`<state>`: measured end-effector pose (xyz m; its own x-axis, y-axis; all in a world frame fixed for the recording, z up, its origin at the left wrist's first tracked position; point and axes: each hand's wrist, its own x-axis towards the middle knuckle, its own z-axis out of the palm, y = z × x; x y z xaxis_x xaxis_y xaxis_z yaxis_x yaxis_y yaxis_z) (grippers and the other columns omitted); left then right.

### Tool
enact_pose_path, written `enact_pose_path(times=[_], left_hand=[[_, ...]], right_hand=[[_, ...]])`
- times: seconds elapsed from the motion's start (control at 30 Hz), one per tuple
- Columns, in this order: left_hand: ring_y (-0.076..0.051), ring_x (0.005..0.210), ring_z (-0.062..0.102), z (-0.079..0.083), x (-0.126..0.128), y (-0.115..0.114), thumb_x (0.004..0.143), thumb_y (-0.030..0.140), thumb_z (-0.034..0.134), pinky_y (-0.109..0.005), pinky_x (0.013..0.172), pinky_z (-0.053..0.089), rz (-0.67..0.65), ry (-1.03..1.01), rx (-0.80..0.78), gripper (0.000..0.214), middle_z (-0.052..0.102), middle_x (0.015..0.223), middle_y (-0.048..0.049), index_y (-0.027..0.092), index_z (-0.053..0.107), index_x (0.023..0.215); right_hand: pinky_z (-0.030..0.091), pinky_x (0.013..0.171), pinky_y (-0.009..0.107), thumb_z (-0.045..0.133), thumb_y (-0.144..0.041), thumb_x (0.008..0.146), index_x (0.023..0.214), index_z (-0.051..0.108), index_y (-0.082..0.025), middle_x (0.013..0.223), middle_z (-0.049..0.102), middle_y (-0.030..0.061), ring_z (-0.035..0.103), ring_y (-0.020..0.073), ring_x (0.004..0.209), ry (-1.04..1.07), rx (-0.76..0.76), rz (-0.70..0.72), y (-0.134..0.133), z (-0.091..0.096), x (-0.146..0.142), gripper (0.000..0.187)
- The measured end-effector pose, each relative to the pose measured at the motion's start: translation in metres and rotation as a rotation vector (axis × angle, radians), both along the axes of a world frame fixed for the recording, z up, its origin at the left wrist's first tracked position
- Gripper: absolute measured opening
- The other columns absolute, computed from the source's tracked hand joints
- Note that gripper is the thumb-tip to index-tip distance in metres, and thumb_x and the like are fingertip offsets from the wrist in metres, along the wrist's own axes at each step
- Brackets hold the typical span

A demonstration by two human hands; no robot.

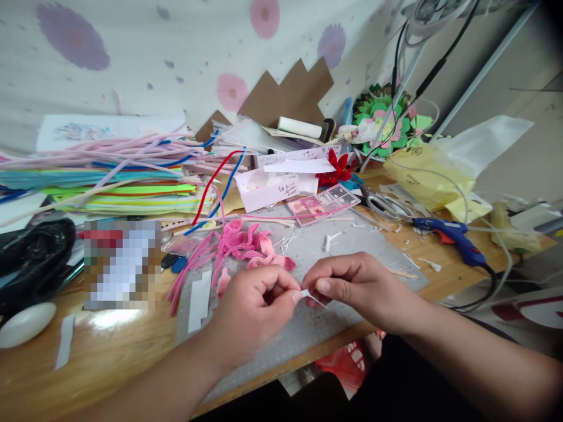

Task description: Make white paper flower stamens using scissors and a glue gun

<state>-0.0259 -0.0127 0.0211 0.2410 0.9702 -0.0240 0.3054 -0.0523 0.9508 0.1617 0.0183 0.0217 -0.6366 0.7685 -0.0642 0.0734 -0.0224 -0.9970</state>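
Note:
Between my two hands, over the front of the mat, is a small white strip (305, 293) with a thin tail pointing down to the right. The thumb and forefinger of my left hand (257, 310) are pinched on its left end. My right hand (358, 287) is closed at its other side, thumb against curled fingers; part of the strip is hidden there. Behind my left hand lie pink fuzzy-stem flowers (240, 237) with long stems. Small white branched pieces (331, 240) rest on the grey cutting mat (369, 243). White paper pieces (200, 300) lie left of my left hand.
Bundles of coloured fuzzy stems (132, 196) are stacked at the back left. A blue glue gun (457, 234) and scissors (389, 205) lie on the right. A pink-and-grey card (323, 204) and a white box (268, 190) stand behind the mat. Cables hang at the upper right.

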Motion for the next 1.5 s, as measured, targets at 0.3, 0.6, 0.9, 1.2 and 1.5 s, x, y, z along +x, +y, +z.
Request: enact_pose_path(times=[0.3,0.6,0.9,1.2,1.5], left_hand=[[-0.007,0.042,0.033,-0.005,-0.003,0.002,0.078,0.021,0.055,-0.024,0.045,0.028,-0.003,-0.094,-0.083,0.014,0.039,0.045,0.0084,0.018,0.060,0.065],[-0.006,0.042,0.035,-0.013,-0.005,0.005,0.079,0.024,0.055,-0.022,0.044,0.027,-0.034,-0.165,-0.134,0.013,0.044,0.049,0.0073,0.016,0.062,0.070],[-0.009,0.045,0.037,-0.018,-0.013,0.013,0.078,0.027,0.059,-0.024,0.047,0.031,0.095,-0.355,-0.154,0.014,0.040,0.044,0.0077,0.017,0.059,0.068],[-0.010,0.046,0.041,-0.020,-0.012,0.014,0.073,0.035,0.069,-0.023,0.045,0.035,0.125,-0.375,-0.198,0.018,0.042,0.044,0.0048,0.020,0.064,0.063],[-0.011,0.046,0.041,-0.022,-0.007,0.017,0.072,0.030,0.070,-0.024,0.045,0.037,0.149,-0.367,-0.237,0.015,0.042,0.043,0.0044,0.021,0.064,0.062]], right_hand=[[0.049,0.067,0.028,0.062,-0.033,0.084,0.073,0.063,-0.017,0.069,0.063,0.0014,0.060,0.0132,0.066,0.234,-0.083,-0.232,0.015,-0.004,0.022,0.020],[0.047,0.064,0.026,0.067,-0.033,0.080,0.074,0.062,-0.016,0.067,0.062,0.0013,0.060,0.0128,0.064,0.199,-0.124,-0.208,0.012,-0.004,0.035,0.019],[0.047,0.066,0.028,0.072,-0.038,0.075,0.074,0.059,-0.015,0.068,0.058,-0.0007,0.059,0.0120,0.063,0.229,-0.135,-0.262,0.015,-0.010,0.066,0.027],[0.049,0.068,0.026,0.078,-0.024,0.069,0.074,0.058,-0.015,0.069,0.061,-0.0019,0.062,0.0104,0.066,0.377,-0.124,-0.373,-0.005,-0.011,0.096,0.023],[0.048,0.057,0.021,0.073,-0.025,0.073,0.079,0.067,-0.015,0.070,0.065,0.0004,0.059,0.0087,0.059,0.106,0.001,-0.279,-0.019,-0.010,0.123,0.014]])
